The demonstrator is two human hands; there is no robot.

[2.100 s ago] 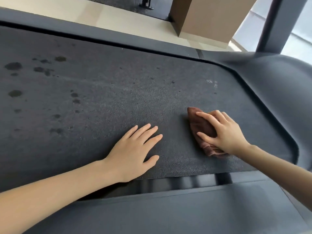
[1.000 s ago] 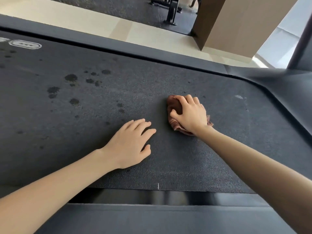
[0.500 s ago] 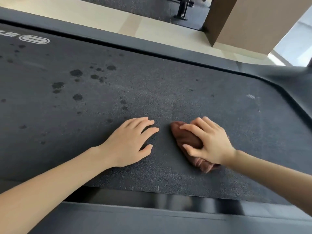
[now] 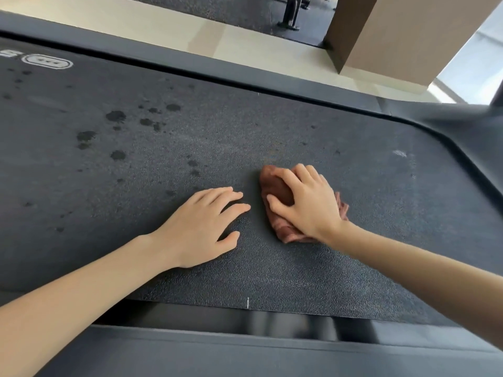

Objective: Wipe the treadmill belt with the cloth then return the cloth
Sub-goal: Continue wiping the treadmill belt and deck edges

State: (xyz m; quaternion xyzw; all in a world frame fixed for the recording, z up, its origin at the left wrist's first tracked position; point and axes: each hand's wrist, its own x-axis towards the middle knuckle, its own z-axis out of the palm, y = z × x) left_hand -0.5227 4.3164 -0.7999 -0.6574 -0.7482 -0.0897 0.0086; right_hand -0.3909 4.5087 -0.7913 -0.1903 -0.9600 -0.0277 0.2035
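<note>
A dark grey textured treadmill belt point(image 4: 313, 270) fills most of the view. Several dark wet spots point(image 4: 115, 116) mark its left half. My right hand point(image 4: 306, 202) presses a bunched reddish-brown cloth point(image 4: 275, 186) flat against the belt near the middle, fingers curled over it. My left hand point(image 4: 202, 227) rests palm down on the belt just to the left of the cloth, fingers spread and holding nothing.
Grey side rails run along the far edge point(image 4: 206, 68) and the near edge point(image 4: 245, 355) of the belt. A white logo point(image 4: 47, 62) is printed at the belt's left. Beyond lie a pale floor, a brown pillar point(image 4: 402, 34) and the foot of some gym equipment point(image 4: 290, 14).
My right hand slid the cloth away from me and slightly right across the belt since half a second ago. My left hand stayed planted in place.
</note>
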